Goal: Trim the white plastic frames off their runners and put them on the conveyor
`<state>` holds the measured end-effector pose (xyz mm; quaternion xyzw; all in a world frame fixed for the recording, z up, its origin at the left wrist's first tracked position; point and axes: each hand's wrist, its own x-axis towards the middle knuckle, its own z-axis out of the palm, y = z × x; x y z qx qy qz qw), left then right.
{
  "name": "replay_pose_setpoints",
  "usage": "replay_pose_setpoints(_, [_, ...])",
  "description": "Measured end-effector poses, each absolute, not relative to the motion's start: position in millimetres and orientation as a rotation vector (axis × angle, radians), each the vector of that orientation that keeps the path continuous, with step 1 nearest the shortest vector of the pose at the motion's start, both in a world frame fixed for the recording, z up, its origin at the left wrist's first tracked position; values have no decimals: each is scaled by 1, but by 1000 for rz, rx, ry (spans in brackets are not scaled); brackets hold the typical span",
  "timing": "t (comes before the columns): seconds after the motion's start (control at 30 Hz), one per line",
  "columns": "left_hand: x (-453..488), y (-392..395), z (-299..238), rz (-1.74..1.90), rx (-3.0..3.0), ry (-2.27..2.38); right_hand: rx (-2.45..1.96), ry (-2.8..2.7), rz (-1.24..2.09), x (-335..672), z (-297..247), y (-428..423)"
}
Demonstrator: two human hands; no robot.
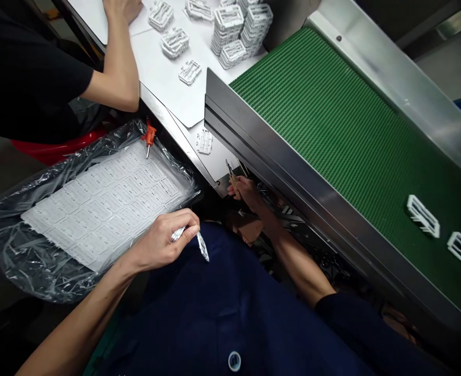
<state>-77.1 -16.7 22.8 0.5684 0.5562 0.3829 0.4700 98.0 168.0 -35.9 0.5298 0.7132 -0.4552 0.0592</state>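
My left hand (166, 237) is closed around white plastic frame pieces (202, 246), held above my lap. Part of them is hidden in the palm. My right hand (248, 192) grips small pliers with tan handles (235, 188), whose dark jaws point up over the table edge beside the conveyor. One white plastic frame (204, 141) lies on the table just beyond the pliers' tips. To the left of my left hand, a plastic-lined container (14, 261) holds white sheets (105, 198) with rows of printed outlines.
A green conveyor belt (324, 115) with metal side walls runs along my right, carrying two white frames (423, 215). Stacks of white frames (228, 28) stand on the table. An orange-handled tool (149, 134) rests at the container's far rim. A co-worker's arm (120, 68) leans at upper left.
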Motion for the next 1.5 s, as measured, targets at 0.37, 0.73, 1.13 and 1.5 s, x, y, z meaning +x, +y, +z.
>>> replay_pose_setpoints(0.37, [-73, -7, 27, 857, 1511, 1297, 646, 2505, -976, 140, 95, 125])
replay_pose_setpoints(0.73, [-74, -3, 33, 804, 1599, 1251, 475, 2504, -674, 128, 113, 123])
replay_pose_setpoints(1.13, [-74, 0, 32, 797, 1637, 1222, 274, 2590, -385, 114, 129, 125])
replay_pose_setpoints(1.5, [-72, -1, 16, 866, 1328, 1261, 455, 2488, -641, 112, 112, 129])
